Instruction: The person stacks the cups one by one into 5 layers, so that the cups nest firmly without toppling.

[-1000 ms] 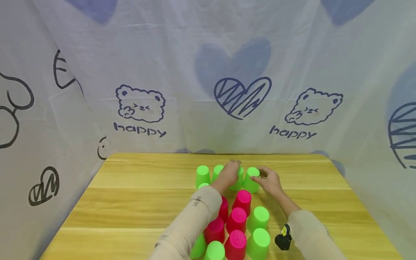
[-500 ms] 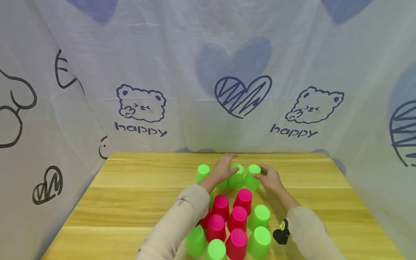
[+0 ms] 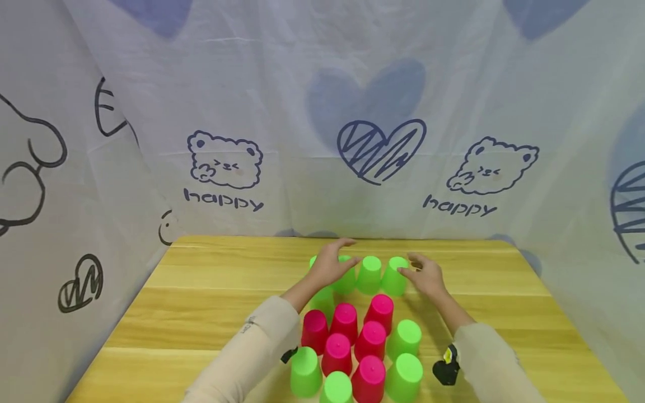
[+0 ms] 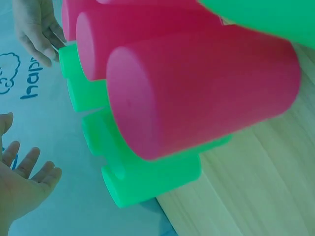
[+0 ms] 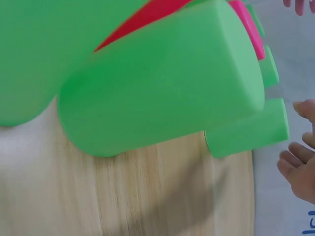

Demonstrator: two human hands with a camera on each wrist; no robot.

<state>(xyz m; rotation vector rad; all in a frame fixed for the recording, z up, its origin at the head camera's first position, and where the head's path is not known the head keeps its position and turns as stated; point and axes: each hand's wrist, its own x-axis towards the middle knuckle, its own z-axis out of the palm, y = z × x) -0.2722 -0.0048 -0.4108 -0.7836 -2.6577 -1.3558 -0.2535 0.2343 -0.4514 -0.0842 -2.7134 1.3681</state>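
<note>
In the head view, several upside-down green cups stand in a row at the back; among them are the rightmost green cup (image 3: 395, 278) and its neighbour, another green cup (image 3: 370, 275). My left hand (image 3: 328, 267), thumb and fingers spread, is over the row's left part and partly hides the cups there. The left wrist view has this left hand (image 4: 24, 189) with its fingers apart from the cups. Just right of the rightmost cup is my right hand (image 3: 427, 276), fingers loosely extended. The right wrist view shows that right hand (image 5: 302, 160) holding nothing, near the cup's closed end.
Several upside-down red cups (image 3: 336, 354) stand in the middle, nearer to me. Green cups flank them, such as the right-hand one (image 3: 404, 376) and the left-hand one (image 3: 305, 372). They share a wooden table (image 3: 201, 291); a white patterned cloth (image 3: 302, 190) hangs behind.
My left hand has moved left along the back row, away from the second cup from the right. My right hand has eased slightly away from the rightmost cup. The cups look unmoved.
</note>
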